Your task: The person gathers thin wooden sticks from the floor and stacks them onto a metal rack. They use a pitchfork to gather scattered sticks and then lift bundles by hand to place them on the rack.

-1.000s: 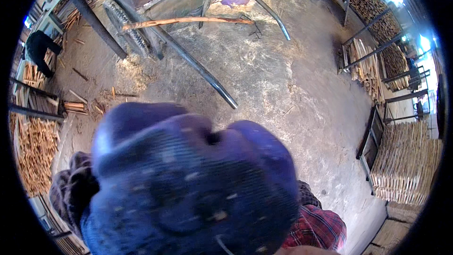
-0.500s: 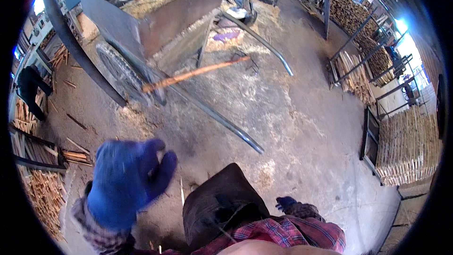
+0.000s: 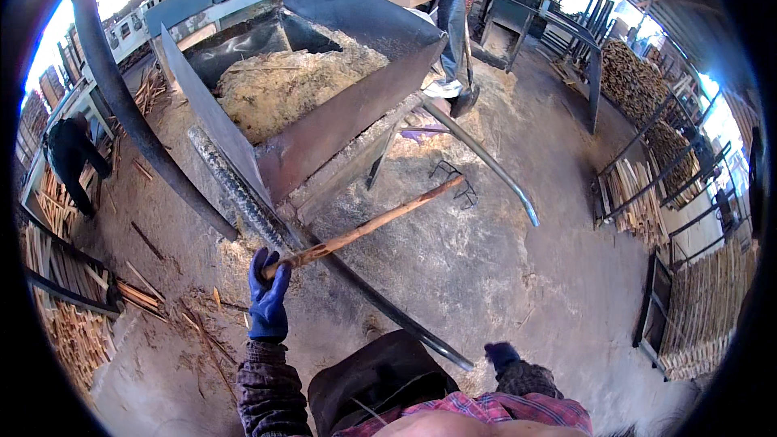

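Observation:
My left hand [image 3: 269, 295], in a blue glove, has its fingers closed around the near end of a long wooden handle. It belongs to a rake [image 3: 380, 222], whose thin bent metal tines lie at the far end, over the floor. The handle slants across one bar of a metal cart [image 3: 340, 129] heaped with sawdust [image 3: 291, 93]. Low at the right of my body hangs my right hand [image 3: 503, 354], in a dark blue glove. Its thumb side stands apart, and I see nothing in it.
Two cart bars reach toward me; the near bar [image 3: 396, 316] ends close to my dark apron [image 3: 376, 372]. Another person [image 3: 453, 24] stands behind the cart, and one bends at far left [image 3: 71, 154]. Wood stacks [image 3: 704, 307] line the right. Loose sticks [image 3: 210, 348] lie at left.
My left hand has moved forward and closed on the rake handle's near end. My view has tipped up, showing more of the cart. My right hand stays low.

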Tool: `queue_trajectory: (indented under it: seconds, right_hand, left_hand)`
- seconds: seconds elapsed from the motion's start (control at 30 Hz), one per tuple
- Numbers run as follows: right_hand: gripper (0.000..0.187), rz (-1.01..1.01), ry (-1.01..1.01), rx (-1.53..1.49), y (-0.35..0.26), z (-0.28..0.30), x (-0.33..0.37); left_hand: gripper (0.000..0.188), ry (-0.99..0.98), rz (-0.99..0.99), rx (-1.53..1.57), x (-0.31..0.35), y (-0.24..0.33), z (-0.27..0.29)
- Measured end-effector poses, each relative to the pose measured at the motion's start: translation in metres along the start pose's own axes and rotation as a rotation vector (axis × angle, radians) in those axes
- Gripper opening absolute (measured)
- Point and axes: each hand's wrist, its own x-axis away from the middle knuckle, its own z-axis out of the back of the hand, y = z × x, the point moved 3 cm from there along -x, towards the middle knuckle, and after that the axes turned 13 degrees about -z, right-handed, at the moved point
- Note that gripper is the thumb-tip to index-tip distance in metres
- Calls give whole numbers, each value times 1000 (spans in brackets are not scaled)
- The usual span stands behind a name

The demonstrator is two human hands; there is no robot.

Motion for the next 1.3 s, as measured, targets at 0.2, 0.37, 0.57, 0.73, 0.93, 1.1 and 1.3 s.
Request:
queue_trajectory:
  seconds: [0.2,0.37,0.57,0.73,0.93,1.1,1.3]
  right_hand:
    - [41,179,-248,-641,-222,35,46]
    - [71,-1,-682,-1239,-337,0,101]
    - [61,-25,-1044,-1674,-415,-15,70]
    - [27,149,-908,-1901,-422,-13,20]
    - [12,180,-1057,-1729,-420,2,28]
    - [16,347,-1292,-1453,-396,10,119]
    - [33,-252,-1472,-1722,-355,25,263]
  left_hand:
    - [25,-64,20,86,-3,3,-22]
    - [23,-565,-260,-23,31,27,-72]
    - [27,-1032,-632,-72,52,52,-110]
    - [24,-1004,-658,-86,51,66,-131]
    - [24,-1007,-899,-201,59,106,-155]
    - [18,-1144,-862,-157,31,187,-131]
    - [32,-655,-538,80,14,256,-100]
